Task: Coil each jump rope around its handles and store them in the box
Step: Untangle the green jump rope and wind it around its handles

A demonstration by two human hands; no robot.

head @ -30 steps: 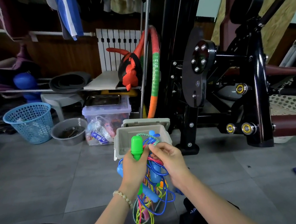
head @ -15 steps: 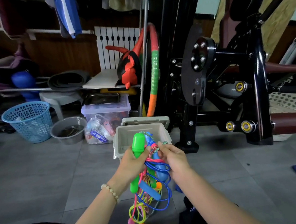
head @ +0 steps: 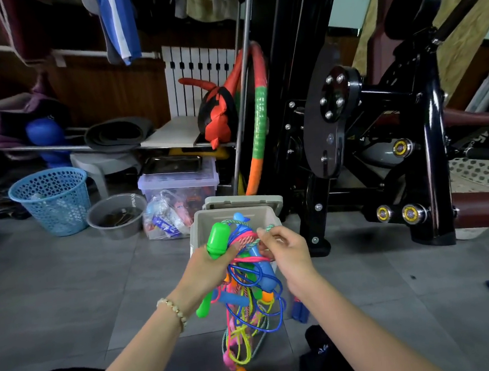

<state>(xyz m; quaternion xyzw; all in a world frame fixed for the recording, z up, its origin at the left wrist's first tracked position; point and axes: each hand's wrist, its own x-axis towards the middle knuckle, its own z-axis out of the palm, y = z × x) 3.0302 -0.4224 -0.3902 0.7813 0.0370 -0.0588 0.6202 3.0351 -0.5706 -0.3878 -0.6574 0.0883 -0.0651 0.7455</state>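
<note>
Grey floor (head: 56,285); machine (head: 425,143) far right. Open box (head: 211,225) behind tangle (head: 254,300), gripped at green handle (head: 218,239) by left hand (head: 208,269); cord (head: 265,229) pinched by right hand (head: 288,251).

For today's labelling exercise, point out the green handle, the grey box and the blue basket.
green handle (head: 218,239), head view, on its rounded upper body.
grey box (head: 219,217), head view, on its inner back wall.
blue basket (head: 60,211), head view, on its mesh side wall.

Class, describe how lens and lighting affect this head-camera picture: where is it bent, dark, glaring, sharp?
Head view: the wide lens tilts the uprights of the black machine; glare streaks its glossy paint; the wooden wall lies in shade; the left hand, right hand and jump ropes are sharp.
</note>
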